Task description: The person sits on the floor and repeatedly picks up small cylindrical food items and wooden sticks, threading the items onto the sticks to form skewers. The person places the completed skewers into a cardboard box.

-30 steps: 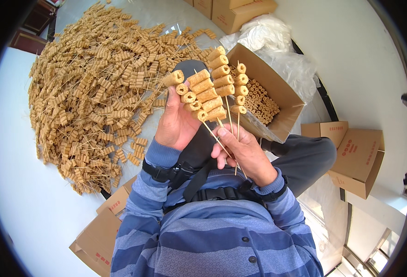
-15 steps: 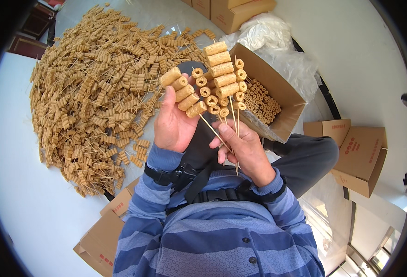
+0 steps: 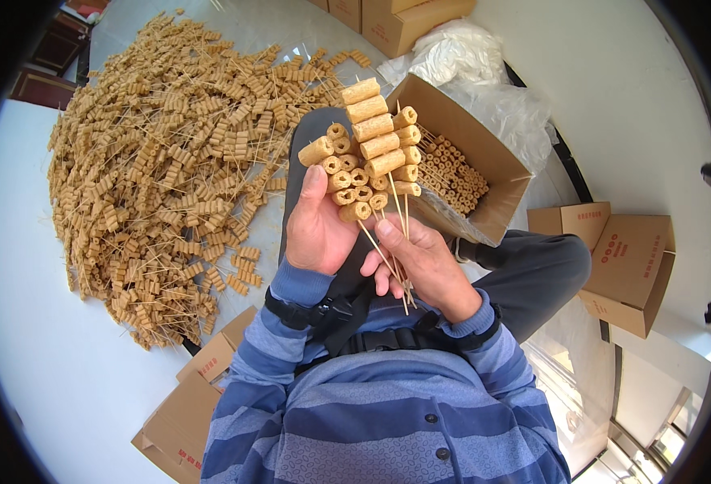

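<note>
A bunch of skewers (image 3: 378,145), threaded with short tan hollow rolls, stands upright before my chest. My right hand (image 3: 428,266) pinches the bare wooden sticks together near their lower ends. Cupped round the left side of the bunch, my left hand (image 3: 323,234) has its thumb against the rolls; the other fingers are hidden behind them. One skewer's row faces me broadside at the top, while most others show their hollow ends.
A large pile of similar skewers (image 3: 162,161) covers the floor on the left. Just beyond my right hand, an open cardboard box (image 3: 484,137) holds packed skewers. Clear plastic sheeting (image 3: 508,121) lies behind it. More cartons stand right (image 3: 629,258) and lower left (image 3: 178,419).
My left hand has moved right and slightly down, bringing its skewer from apart at the left in against the bunch. The bunch has shifted slightly left. My right hand keeps hold of the sticks.
</note>
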`<state>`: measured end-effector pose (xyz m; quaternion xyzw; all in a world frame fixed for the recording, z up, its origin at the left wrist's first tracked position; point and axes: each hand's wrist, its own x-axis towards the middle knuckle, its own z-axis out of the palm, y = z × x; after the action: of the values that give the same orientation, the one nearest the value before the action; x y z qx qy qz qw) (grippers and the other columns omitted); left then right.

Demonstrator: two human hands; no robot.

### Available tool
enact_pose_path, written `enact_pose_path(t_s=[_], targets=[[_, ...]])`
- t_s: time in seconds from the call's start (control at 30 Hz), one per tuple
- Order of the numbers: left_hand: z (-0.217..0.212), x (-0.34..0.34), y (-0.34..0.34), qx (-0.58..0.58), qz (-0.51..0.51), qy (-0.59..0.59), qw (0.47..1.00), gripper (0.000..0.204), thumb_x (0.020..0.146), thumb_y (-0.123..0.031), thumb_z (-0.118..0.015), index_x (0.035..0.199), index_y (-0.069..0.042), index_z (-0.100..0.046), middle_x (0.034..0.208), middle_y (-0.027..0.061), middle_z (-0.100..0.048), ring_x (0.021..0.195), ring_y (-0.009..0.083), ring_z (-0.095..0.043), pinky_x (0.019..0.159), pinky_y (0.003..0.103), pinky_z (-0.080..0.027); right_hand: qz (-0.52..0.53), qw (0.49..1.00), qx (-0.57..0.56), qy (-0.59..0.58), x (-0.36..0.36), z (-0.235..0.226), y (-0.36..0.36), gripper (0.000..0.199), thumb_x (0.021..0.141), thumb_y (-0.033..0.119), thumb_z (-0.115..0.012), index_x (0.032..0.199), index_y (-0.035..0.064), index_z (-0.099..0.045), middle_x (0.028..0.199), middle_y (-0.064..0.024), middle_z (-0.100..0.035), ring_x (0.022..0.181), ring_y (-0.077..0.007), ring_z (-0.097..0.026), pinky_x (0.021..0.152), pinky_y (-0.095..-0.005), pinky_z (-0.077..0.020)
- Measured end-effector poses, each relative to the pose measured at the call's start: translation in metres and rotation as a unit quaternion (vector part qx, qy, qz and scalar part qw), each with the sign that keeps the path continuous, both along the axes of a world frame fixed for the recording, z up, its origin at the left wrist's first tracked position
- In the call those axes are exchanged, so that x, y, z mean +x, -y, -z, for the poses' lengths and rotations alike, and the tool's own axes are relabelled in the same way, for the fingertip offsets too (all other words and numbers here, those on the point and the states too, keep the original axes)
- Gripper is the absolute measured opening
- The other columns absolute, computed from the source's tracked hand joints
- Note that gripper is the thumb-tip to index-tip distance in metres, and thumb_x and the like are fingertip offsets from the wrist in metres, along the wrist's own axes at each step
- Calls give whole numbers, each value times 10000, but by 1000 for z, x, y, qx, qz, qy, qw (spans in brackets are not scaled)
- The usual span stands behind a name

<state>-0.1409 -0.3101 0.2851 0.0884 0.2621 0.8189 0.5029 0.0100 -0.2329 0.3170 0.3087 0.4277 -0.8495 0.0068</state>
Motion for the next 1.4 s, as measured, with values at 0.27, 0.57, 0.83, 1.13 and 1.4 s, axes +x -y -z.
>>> enact_pose_path(t_s=[0.27,0.57,0.83,1.13,1.4], targets=[[2,-4,4,7,28,79,996,635,1008,-422,-484,1483,-7,-402,1445,178,-531,1291,332,-554,1069,494,-466,-53,999,-8,-7,4,-1,-1,469,1093,406,-422,1357,30,-513,850,-117,-700,612,-128,-663,485,-204,-494],[14,-24,5,33,-10,94,995,688,957,-447,-556,1420,48,-440,1153,152,-565,1036,289,-582,910,416,-519,39,981,175,79,3,6,-6,366,1091,340,-464,1243,23,-564,716,-22,-603,585,-86,-587,520,-222,-481],[7,-25,4,57,-28,91,994,691,934,-414,-568,1434,43,-431,1193,162,-581,1105,299,-581,947,430,-505,33,975,206,77,10,3,-4,352,1077,378,-491,1133,51,-610,696,19,-506,537,-57,-451,507,-223,-403],[1,-18,4,9,-101,124,987,668,917,-432,-558,1431,-14,-471,1404,185,-560,1300,361,-535,1131,526,-395,-79,992,96,22,12,1,-2,555,1109,475,-299,1165,20,-611,543,42,-371,458,-50,-342,446,-227,-305],[16,-23,11,-8,-57,106,993,700,902,-474,-576,1444,-41,-481,1444,230,-524,1328,407,-508,1111,600,-393,-123,984,121,34,12,2,-2,586,1105,488,-281,1257,5,-577,580,20,-459,494,-73,-455,499,-235,-391]])
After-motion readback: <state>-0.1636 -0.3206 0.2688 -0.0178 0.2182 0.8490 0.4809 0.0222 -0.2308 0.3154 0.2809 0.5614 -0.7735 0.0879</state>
